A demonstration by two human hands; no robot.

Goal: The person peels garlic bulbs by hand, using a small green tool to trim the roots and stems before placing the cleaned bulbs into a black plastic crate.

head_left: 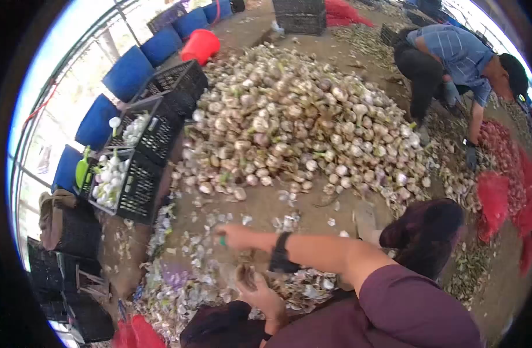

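One garlic bulb [245, 275] sits cupped in my left hand [263, 297], fingers wrapped round it, just below my right hand [234, 236], which pinches a small green item [220, 240]. I judge the bulb light, firm and papery-skinned: grip its belly.

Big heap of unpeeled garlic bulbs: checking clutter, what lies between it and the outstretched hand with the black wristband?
Head view: brown dirt floor strewn with pale papery garlic skins lies between the heap of garlic bulbs and the right hand.
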